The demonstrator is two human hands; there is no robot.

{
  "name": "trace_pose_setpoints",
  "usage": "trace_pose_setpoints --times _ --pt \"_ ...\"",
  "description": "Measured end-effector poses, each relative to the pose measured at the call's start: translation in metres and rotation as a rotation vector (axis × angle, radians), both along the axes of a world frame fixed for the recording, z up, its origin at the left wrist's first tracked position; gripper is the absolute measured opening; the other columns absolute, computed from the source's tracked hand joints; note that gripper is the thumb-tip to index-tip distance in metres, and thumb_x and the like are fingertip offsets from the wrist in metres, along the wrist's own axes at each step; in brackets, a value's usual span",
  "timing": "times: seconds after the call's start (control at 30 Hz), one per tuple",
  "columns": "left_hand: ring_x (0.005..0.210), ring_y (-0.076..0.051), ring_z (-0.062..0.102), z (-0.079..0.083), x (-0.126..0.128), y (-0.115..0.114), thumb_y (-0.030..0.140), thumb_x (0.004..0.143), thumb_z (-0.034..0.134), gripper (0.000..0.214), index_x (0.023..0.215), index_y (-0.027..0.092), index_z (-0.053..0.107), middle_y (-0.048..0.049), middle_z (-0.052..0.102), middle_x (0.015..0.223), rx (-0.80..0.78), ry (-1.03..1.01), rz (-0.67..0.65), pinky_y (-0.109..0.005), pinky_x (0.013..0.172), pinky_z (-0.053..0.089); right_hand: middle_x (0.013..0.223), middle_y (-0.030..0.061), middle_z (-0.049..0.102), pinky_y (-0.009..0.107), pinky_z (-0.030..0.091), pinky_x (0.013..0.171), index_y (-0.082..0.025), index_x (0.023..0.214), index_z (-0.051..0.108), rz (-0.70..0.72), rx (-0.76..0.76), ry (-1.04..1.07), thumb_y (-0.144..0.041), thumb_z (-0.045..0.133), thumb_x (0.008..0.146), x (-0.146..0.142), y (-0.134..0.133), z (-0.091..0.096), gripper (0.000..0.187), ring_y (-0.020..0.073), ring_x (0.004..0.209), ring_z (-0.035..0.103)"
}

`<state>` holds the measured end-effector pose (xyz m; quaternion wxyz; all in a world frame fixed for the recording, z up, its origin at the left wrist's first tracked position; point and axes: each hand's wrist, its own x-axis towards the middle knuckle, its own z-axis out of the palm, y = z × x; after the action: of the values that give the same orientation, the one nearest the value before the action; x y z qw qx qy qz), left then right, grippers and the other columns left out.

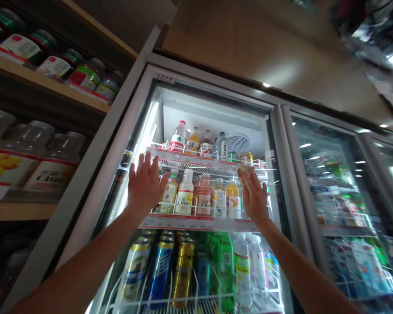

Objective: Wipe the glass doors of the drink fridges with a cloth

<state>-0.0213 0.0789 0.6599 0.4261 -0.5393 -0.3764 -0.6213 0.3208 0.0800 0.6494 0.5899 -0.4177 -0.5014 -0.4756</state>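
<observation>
In front of a lit drinks fridge, both my arms reach up to its glass door (203, 104). My left hand (146, 185) lies flat with fingers spread, near the left side of the glass, and holds nothing. Under the fingers of my right hand (253, 192) is a crumpled, pale cloth (245, 171), pressed toward the glass on the right side. Through the door show a red-capped bottle (177, 137) on the top shelf and a white-capped juice bottle (184, 194) on the middle one. Below them stand a blue can (160, 270) and a gold can (183, 272).
A second fridge door (327, 192) stands to the right, beyond a grey frame. At left, a wooden shelf (22, 212) holds several clear bottles, with dark jars (57, 65) on the shelf above. A brown panel (249, 48) runs over the fridges.
</observation>
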Motion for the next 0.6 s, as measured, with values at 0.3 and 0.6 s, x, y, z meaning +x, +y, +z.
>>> trace_pose_setpoints --times 0.3,0.6 --pt "0.14 -0.032 0.019 0.0 0.003 -0.004 0.044 0.09 0.029 0.06 0.137 0.008 0.037 -0.0192 0.028 0.148 -0.021 0.049 0.044 -0.056 0.111 0.016 0.141 0.0151 0.043 0.052 0.038 0.1 -0.017 0.131 0.048 -0.01 0.048 0.23 -0.022 0.032 0.088 0.024 0.0 -0.006 0.046 0.0273 0.132 0.039" --pt "0.14 -0.031 0.022 -0.001 0.002 -0.006 0.045 0.09 0.028 0.059 0.137 0.01 0.038 -0.0186 0.03 0.148 -0.025 0.08 0.065 -0.056 0.111 0.018 0.14 0.02 0.042 0.06 0.035 0.099 -0.013 0.135 0.043 -0.01 0.114 0.276 -0.023 0.032 0.088 0.01 0.0 -0.011 0.049 0.0332 0.131 0.038"
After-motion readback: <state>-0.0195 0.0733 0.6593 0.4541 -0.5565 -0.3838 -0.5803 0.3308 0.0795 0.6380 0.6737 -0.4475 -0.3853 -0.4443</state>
